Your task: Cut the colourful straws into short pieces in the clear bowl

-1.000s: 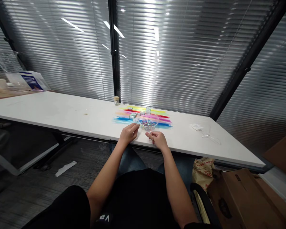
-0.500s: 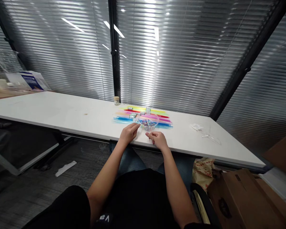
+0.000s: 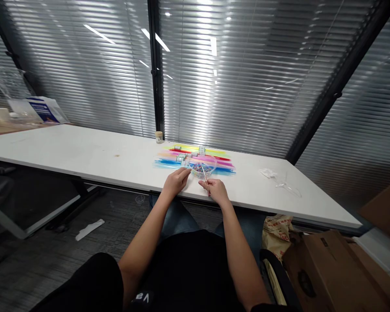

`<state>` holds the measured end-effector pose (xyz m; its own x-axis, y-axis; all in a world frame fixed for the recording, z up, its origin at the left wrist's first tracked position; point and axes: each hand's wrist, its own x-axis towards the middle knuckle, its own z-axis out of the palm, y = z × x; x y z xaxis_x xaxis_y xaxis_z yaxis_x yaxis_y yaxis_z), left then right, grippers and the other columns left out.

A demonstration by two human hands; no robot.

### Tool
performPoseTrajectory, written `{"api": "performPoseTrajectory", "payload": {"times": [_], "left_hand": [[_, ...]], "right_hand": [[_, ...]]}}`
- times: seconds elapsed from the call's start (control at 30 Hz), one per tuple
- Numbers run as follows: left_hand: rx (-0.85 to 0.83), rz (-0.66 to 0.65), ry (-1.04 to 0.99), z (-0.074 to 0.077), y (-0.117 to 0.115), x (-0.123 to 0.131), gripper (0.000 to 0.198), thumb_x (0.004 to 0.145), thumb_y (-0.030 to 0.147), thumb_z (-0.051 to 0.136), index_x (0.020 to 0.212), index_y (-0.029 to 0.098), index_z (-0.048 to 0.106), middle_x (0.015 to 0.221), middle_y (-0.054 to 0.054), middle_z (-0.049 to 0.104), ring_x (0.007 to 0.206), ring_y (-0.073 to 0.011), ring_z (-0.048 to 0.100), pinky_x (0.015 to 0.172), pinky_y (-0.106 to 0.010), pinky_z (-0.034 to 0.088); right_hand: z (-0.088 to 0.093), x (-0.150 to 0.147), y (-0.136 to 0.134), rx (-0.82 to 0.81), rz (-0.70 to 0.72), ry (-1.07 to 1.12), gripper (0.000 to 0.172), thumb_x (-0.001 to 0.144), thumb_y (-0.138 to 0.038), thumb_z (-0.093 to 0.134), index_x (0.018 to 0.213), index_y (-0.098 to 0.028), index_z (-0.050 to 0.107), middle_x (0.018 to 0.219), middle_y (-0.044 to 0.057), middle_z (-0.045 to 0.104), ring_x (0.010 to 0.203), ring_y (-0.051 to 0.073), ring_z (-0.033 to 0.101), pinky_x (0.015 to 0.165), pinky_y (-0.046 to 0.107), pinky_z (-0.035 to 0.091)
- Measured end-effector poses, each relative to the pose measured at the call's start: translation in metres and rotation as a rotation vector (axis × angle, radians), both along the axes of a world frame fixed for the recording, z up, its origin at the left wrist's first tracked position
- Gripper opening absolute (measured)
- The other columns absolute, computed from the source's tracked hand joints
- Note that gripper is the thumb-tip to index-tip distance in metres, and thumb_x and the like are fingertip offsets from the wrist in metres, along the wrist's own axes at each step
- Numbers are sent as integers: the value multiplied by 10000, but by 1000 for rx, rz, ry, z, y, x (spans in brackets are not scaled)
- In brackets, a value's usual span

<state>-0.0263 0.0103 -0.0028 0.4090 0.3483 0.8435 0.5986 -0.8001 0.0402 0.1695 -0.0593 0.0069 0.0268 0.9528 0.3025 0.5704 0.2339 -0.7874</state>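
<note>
A clear plastic bowl [image 3: 215, 164] stands near the table's front edge, holding many tiny bead-like pieces [image 3: 199, 168] in mixed colours. My left hand [image 3: 175, 182] is at its near left side, fingers closed together and fingertips against the wall. In my right hand [image 3: 217, 190] is a slim stick [image 3: 206, 177], pale with a reddish lower part, pinched between thumb and fingers. It slants up and left, its far tip inside the bowl among the pieces; its exact kind is too small to make out.
Behind the bowl lie bundles of coloured strips, blue [image 3: 165, 163], red [image 3: 173, 150] and yellow [image 3: 219, 151], with several small labelled containers [image 3: 202, 149]. A lidded jar [image 3: 159, 137] stands at the window. Crumpled clear plastic [image 3: 268, 173] lies right; cardboard boxes [image 3: 331, 264] stand below.
</note>
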Motion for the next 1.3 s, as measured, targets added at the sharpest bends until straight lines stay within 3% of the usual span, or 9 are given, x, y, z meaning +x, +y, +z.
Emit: {"api": "performPoseTrajectory", "payload": {"times": [0.2, 0.5, 1.3], "left_hand": [[-17, 10, -5, 0, 1, 0, 255, 933, 175, 428, 1130, 197, 588, 960, -68, 667, 882, -159, 643, 743, -249, 517], [7, -3, -5, 1, -1, 0, 254, 935, 171, 427, 1133, 181, 586, 950, -71, 670, 872, -157, 645, 736, -243, 515], [12, -66, 48, 1, 2, -2, 277, 948, 185, 412, 1160, 193, 591, 1029, -86, 676, 914, -160, 650, 757, -258, 525]], "right_hand": [[-2, 0, -1, 19, 5, 92, 555, 788, -656, 500, 465, -211, 426, 413, -12, 465, 517, 154, 526, 546, 242, 372], [4, 0, -5, 18, 27, -23, 564, 760, -662, 539, 454, -205, 417, 428, -27, 444, 465, 127, 445, 521, 241, 330], [4, 0, -3, -14, 24, -43, 575, 763, -667, 528, 435, -202, 443, 429, -20, 483, 497, 140, 519, 551, 243, 351]]}}
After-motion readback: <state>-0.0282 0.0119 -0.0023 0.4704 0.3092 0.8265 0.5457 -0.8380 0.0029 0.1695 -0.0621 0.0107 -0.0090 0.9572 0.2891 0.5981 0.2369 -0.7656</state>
